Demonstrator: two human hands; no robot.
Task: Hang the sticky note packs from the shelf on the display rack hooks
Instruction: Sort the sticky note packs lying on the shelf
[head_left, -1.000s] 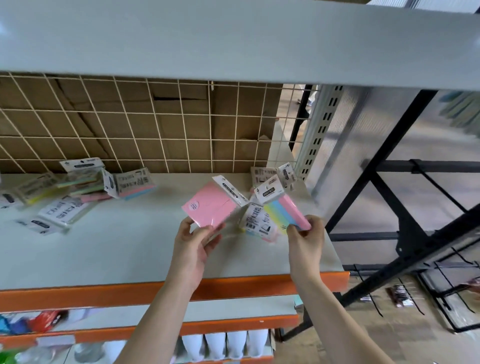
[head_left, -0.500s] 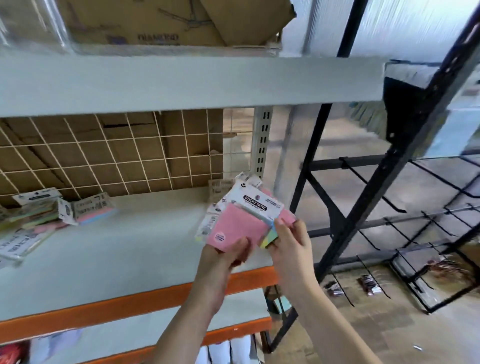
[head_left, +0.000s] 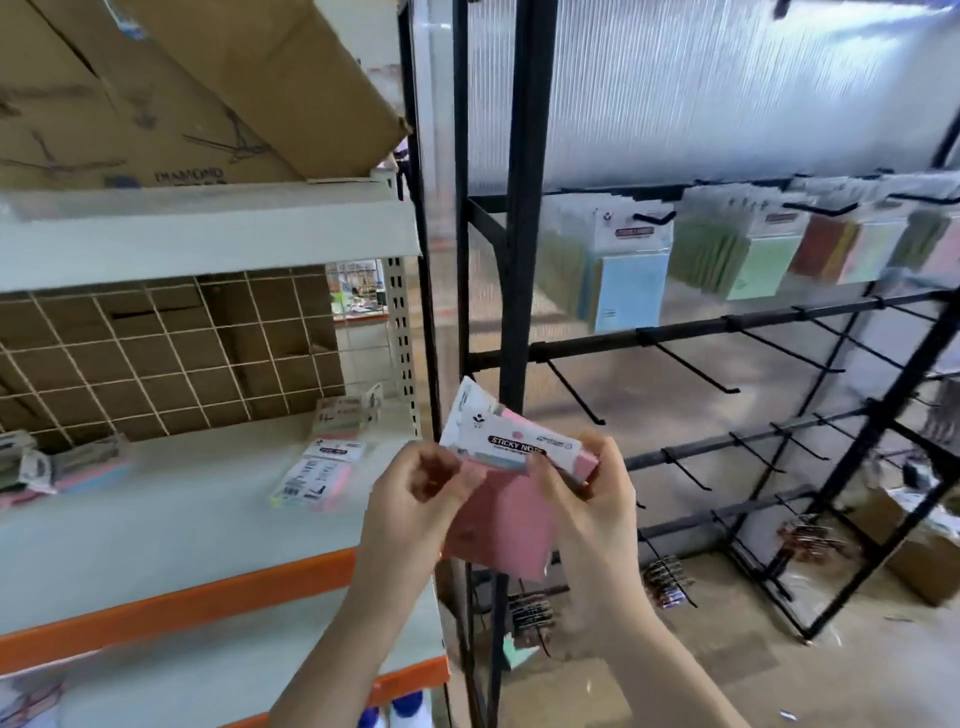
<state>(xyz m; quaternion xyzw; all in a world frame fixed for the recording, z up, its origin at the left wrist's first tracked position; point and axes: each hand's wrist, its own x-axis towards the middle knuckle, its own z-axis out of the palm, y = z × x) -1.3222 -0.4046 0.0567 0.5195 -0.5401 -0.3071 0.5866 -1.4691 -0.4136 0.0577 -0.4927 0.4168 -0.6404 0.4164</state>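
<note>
- A black display rack stands right of a grey shelf.
- Hung packs fill its top hooks.
- Both hands, left and right, grip pink sticky note packs before the rack's post.
- Loose packs lie on the shelf.

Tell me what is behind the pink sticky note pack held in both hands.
Behind the pink pack, gripped by the left hand and right hand, more packs poke out above, showing white header cards and a blue edge. Their number and lower parts are covered.
</note>
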